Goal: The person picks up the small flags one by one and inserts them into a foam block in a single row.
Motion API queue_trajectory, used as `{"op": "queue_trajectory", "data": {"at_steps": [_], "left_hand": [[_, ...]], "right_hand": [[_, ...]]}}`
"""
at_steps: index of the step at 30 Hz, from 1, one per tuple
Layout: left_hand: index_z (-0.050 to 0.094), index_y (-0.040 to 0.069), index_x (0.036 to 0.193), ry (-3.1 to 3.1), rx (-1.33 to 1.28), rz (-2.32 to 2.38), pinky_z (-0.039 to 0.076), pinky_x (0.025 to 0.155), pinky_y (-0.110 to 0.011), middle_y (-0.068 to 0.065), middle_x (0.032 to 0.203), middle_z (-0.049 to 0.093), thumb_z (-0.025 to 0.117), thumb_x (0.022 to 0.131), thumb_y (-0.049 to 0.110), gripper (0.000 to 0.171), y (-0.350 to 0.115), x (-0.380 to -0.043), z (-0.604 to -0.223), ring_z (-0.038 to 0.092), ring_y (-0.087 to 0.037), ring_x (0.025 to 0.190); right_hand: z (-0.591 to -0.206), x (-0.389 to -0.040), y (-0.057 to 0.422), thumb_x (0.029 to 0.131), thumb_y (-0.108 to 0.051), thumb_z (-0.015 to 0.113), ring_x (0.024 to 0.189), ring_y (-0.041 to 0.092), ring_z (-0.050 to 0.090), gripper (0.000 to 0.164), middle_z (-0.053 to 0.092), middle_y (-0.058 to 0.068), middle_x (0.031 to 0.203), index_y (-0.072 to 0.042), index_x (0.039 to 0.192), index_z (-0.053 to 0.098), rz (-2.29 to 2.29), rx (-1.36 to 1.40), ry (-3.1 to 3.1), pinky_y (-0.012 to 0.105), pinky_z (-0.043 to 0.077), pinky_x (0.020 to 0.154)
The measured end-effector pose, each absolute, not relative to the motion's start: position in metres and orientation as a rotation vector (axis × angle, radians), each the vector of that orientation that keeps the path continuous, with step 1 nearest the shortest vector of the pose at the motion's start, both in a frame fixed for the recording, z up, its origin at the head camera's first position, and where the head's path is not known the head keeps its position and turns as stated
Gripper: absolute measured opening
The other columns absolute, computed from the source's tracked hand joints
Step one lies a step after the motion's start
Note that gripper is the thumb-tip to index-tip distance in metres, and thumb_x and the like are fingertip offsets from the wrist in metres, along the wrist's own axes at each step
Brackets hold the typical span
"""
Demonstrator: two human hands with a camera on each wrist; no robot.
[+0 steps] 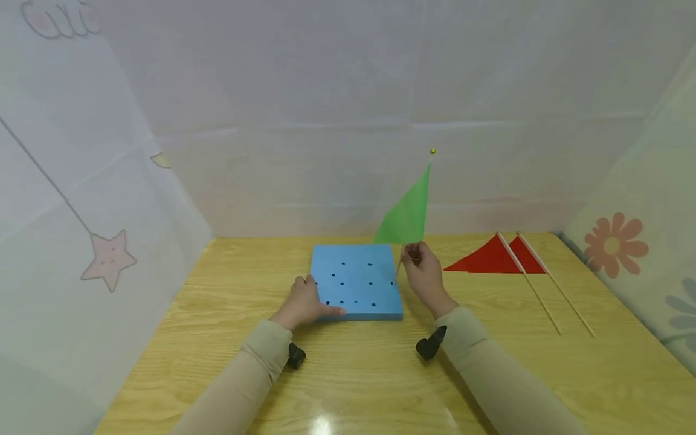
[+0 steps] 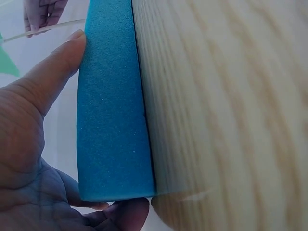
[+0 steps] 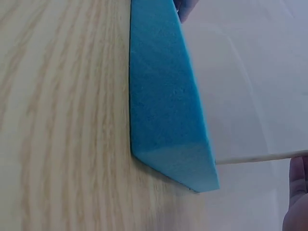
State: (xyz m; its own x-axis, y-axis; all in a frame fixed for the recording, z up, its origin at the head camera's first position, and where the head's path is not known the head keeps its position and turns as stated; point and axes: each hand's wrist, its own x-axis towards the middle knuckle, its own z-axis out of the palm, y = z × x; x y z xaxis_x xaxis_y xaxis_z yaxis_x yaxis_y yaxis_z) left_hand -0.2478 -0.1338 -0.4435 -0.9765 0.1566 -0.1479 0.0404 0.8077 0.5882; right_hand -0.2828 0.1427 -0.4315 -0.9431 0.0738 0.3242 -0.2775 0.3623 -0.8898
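Note:
A square blue foam block (image 1: 356, 293) with several small holes in its top lies on the table. My left hand (image 1: 304, 302) holds its near left corner; the left wrist view has the thumb (image 2: 60, 62) on the top face and fingers bent against the side. With my right hand (image 1: 425, 278) I pinch the thin stick of a green triangular flag (image 1: 409, 214), tipped by a gold bead. Slightly tilted, the flag's stick (image 3: 260, 158) meets the block's top near its right edge, at a hole. How deep the stick's end sits cannot be told.
Two red triangular flags (image 1: 492, 257) on pale sticks lie at the right of the wooden table (image 1: 217, 344), partly overlapping. Behind and at both sides hangs a light cloth (image 1: 326, 151), printed with a star and flowers.

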Motion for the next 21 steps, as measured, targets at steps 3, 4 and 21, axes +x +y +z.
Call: {"op": "queue_trajectory", "data": {"at_steps": [3, 4, 21], "left_hand": [[0.020, -0.017, 0.156, 2.808, 0.160, 0.902, 0.040, 0.109, -0.056, -0.040, 0.153, 0.028, 0.089, 0.076, 0.057, 0.129, -0.135, -0.248, -0.443, 0.037, -0.050, 0.139], [0.021, -0.017, 0.156, 2.807, 0.164, 0.901, 0.040, 0.109, -0.056, -0.040, 0.153, 0.028, 0.089, 0.076, 0.057, 0.129, -0.135, -0.248, -0.443, 0.037, -0.050, 0.139], [0.020, -0.017, 0.156, 2.801, 0.170, 0.887, 0.040, 0.108, -0.057, -0.041, 0.153, 0.027, 0.088, 0.077, 0.056, 0.128, -0.136, -0.248, -0.440, 0.036, -0.051, 0.140]], "right_hand": [[-0.432, -0.283, 0.141, 0.106, -0.008, 0.056, 0.109, 0.038, 0.062, 0.017, 0.062, 0.023, 0.111, 0.006, 0.116, 0.059, 1.595, 0.204, -2.306, 0.050, 0.049, 0.098], [-0.433, -0.283, 0.141, 0.107, -0.008, 0.056, 0.109, 0.038, 0.062, 0.018, 0.062, 0.024, 0.111, 0.006, 0.117, 0.059, 1.597, 0.211, -2.302, 0.050, 0.049, 0.099], [-0.445, -0.282, 0.140, 0.107, -0.011, 0.055, 0.059, 0.013, 0.032, 0.026, 0.037, 0.001, 0.067, -0.008, 0.083, 0.045, 1.551, 0.204, -2.352, 0.036, 0.036, 0.063]]}}
